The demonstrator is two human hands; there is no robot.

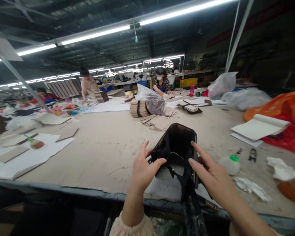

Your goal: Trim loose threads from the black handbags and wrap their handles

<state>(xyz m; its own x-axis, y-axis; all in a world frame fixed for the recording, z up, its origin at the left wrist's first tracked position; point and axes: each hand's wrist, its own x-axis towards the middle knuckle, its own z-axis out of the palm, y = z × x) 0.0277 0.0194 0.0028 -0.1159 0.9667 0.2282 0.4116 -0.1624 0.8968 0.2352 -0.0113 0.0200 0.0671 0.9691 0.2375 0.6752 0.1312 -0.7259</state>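
Note:
A black handbag (178,136) stands at the front of the table with its mouth open, showing a dark lining. My left hand (145,167) grips its left side, thumb on the rim and fingers around the outside. On the right edge, my right hand (208,170) pinches the wall between thumb and fingers. A black strap (195,213) hangs from the bag over the table's front edge. Near my right hand are a squeeze bottle with a green cap (231,164) and a pair of thread snips (252,155).
Ahead lies a bundle of brown board pieces (139,108) beside a plastic bag (151,98). To the right are a notepad (259,127), crumpled white cloth (282,168) and an orange bag (277,106). Another glue bottle (35,143) rests on white paper at left. Co-workers sit or stand across the table.

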